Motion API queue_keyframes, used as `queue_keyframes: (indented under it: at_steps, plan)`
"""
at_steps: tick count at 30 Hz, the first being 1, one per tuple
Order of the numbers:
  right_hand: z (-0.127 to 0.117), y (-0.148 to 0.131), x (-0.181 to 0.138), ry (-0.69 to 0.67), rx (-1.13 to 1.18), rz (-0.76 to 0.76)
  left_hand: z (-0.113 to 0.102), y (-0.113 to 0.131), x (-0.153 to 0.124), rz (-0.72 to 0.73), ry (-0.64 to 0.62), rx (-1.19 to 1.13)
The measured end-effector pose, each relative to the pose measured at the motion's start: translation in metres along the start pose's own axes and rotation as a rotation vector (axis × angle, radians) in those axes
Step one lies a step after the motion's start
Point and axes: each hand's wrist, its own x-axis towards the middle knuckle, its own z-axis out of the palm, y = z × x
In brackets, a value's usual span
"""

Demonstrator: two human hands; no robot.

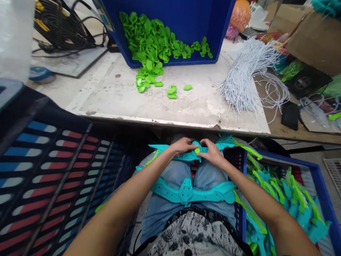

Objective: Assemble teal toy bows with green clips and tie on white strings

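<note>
Above my knees, my left hand (184, 146) and my right hand (212, 152) grip the middle of a turquoise bow-shaped plastic part (183, 156) from both sides. A small lime-green plastic piece (197, 150) sits at its centre, between my thumbs; whether it is fully seated I cannot tell. Both hands have their fingers closed, and some fingertips are hidden behind the part. Across my thighs, nearer my body, lies a second turquoise bow-shaped part (170, 190) with a slotted oval centre and a lime-green arm at its right end.
On the worktable (106, 96), a blue bin (176, 64) lies open towards me, with loose green pieces (151, 39) spilling out. Right of it are a white string bundle (242, 78) and a black phone-like object (290, 115). A dark slatted crate (53, 170) flanks me left; a blue crate (317, 170) of turquoise-green parts, right.
</note>
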Motion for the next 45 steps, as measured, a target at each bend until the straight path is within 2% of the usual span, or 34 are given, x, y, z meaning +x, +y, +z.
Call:
queue_keyframes:
  at_steps: [3,6,10,13,16,19,20,22,24,27,31,35,38,42,45]
  plan:
    - [-0.001,-0.006,0.009,-0.134,0.006,0.199,0.002,-0.004,0.000,0.044,0.031,0.023]
    - [-0.002,-0.013,0.016,-0.235,-0.100,0.270,0.003,-0.005,0.002,0.100,0.071,0.132]
    - [-0.010,-0.024,0.014,-0.256,-0.283,0.150,0.004,0.000,-0.002,0.146,0.127,0.300]
    - [-0.027,-0.038,0.028,-0.229,-0.345,-0.023,0.016,-0.002,-0.017,0.223,0.303,0.560]
    - [-0.049,-0.055,0.080,0.023,-0.321,-0.127,0.036,-0.013,-0.037,0.364,0.431,0.902]
    - [-0.062,-0.061,0.159,0.295,-0.443,-0.114,0.051,-0.023,-0.047,0.383,0.420,1.202]
    - [-0.064,-0.061,0.184,0.305,-0.493,-0.127,0.051,-0.024,-0.048,0.357,0.394,1.289]
    - [-0.065,-0.059,0.224,0.213,-0.588,-0.151,0.045,-0.021,-0.046,0.299,0.302,1.411]
    - [-0.065,-0.056,0.242,0.088,-0.681,-0.163,0.033,-0.013,-0.043,0.275,0.192,1.436]
    - [-0.066,-0.054,0.228,0.060,-0.791,-0.156,0.014,0.002,-0.042,0.296,0.065,1.338]
    - [-0.075,-0.049,0.170,0.099,-0.845,-0.137,0.001,0.013,-0.040,0.358,0.014,1.277]
    - [-0.085,-0.036,0.123,0.070,-0.842,-0.195,0.005,0.002,-0.038,0.446,0.145,1.487]
    - [-0.091,-0.024,0.113,0.056,-0.784,-0.281,0.007,-0.021,-0.048,0.502,0.217,1.598]
    - [-0.097,-0.021,0.116,0.017,-0.684,-0.331,0.012,-0.053,-0.080,0.657,0.356,1.577]
    - [-0.089,-0.034,0.103,0.153,-0.640,-0.331,0.019,-0.070,-0.111,0.707,0.452,1.504]
